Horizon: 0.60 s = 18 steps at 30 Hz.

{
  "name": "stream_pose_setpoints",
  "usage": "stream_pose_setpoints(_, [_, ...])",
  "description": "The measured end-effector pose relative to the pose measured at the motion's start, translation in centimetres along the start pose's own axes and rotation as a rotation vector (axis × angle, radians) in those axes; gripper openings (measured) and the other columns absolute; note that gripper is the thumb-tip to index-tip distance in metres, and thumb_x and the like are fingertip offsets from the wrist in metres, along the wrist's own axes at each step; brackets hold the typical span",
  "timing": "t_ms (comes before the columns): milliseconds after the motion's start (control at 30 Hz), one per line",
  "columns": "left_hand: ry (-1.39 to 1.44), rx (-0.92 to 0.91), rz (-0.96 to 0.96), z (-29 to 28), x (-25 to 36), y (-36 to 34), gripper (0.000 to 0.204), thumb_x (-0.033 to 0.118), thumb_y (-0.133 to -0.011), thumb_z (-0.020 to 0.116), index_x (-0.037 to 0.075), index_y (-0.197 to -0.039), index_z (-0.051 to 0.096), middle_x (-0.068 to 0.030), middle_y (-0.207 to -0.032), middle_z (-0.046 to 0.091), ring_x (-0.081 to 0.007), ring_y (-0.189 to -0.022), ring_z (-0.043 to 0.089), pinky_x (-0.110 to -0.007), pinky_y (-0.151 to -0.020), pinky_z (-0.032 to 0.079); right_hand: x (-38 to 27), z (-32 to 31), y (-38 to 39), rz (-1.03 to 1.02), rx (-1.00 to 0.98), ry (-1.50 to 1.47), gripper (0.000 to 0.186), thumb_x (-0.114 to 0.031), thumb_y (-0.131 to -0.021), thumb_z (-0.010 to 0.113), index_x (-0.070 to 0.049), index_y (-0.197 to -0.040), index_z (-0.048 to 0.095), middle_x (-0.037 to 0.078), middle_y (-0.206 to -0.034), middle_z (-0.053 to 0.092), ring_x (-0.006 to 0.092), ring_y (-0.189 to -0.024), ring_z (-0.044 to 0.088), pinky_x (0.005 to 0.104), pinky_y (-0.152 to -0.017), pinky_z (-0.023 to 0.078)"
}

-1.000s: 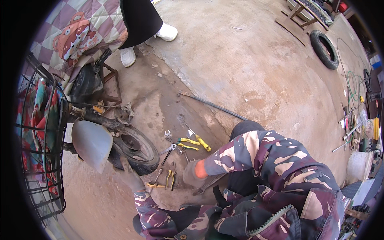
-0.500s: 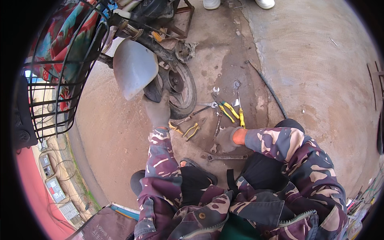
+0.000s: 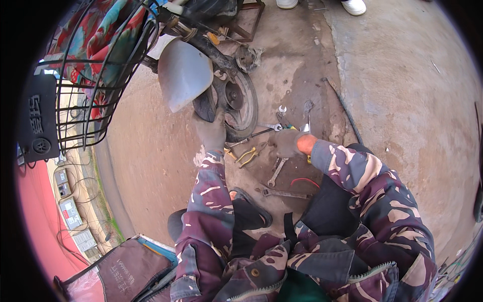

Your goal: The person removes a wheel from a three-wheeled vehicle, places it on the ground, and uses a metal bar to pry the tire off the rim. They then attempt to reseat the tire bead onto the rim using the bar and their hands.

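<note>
My left hand [image 3: 210, 133], in a grey glove, is closed at the lower edge of a front wheel [image 3: 250, 111], beside a dark flap [image 3: 205, 106] under a silver mudguard [image 3: 185, 75]. Its fingertips are partly hidden. My right hand [image 3: 286, 143], gloved too, hovers over or touches hand tools on the ground; its fingers point down and left, mostly out of sight. Next to it lie yellow-handled pliers [image 3: 247, 156], an open-ended spanner [image 3: 277, 171] and another spanner [image 3: 271, 127]. An adjustable wrench [image 3: 287, 194] and a thin red curved piece [image 3: 305, 179] lie nearer me.
A black wire basket [image 3: 83, 118] holding patterned cloth rises at the left. A black hose or bar [image 3: 344, 110] lies on the ground to the right. A person's white shoes [image 3: 353, 6] stand at the far side. A brown bag [image 3: 132, 269] sits at the lower left.
My right hand has moved forward from beside the spanner, over the other tools, uncovering the red piece. The left hand stays at the wheel. The view has shifted slightly.
</note>
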<state>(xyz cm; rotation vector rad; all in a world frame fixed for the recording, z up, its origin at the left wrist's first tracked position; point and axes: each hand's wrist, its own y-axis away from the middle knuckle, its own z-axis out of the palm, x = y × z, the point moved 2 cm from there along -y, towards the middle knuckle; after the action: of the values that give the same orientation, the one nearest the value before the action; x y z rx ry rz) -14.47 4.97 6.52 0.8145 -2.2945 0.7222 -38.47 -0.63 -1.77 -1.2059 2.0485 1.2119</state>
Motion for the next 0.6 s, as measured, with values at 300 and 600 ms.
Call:
stream_pose_setpoints(300, [-0.048,0.005,-0.051,-0.2,0.3,0.2,0.086,0.022,-0.082,0.089,-0.011,-0.145,0.042,-0.0295,-0.131,0.063,-0.0399,-0.121,0.065,-0.043,-0.108,0.049,11.8,-7.4,6.1,0.19,0.578,-0.384,0.06,-0.046,-0.095,0.068,-0.003,-0.137,0.066,0.023,-0.131,0.071,0.0356,-0.122,0.069,0.04,-0.105,0.053])
stream_pose_setpoints(600, [0.043,-0.033,-0.033,-1.4,-0.3,-0.5,0.084,0.029,-0.08,0.092,-0.011,-0.14,0.049,-0.0282,-0.126,0.067,-0.0387,-0.116,0.068,-0.042,-0.103,0.052,25.9,-4.4,28.6,0.9,1.295,0.22,0.067,-0.043,-0.096,0.071,-0.008,-0.151,0.055,0.018,-0.158,0.051,0.0375,-0.146,0.047,0.0441,-0.121,0.04])
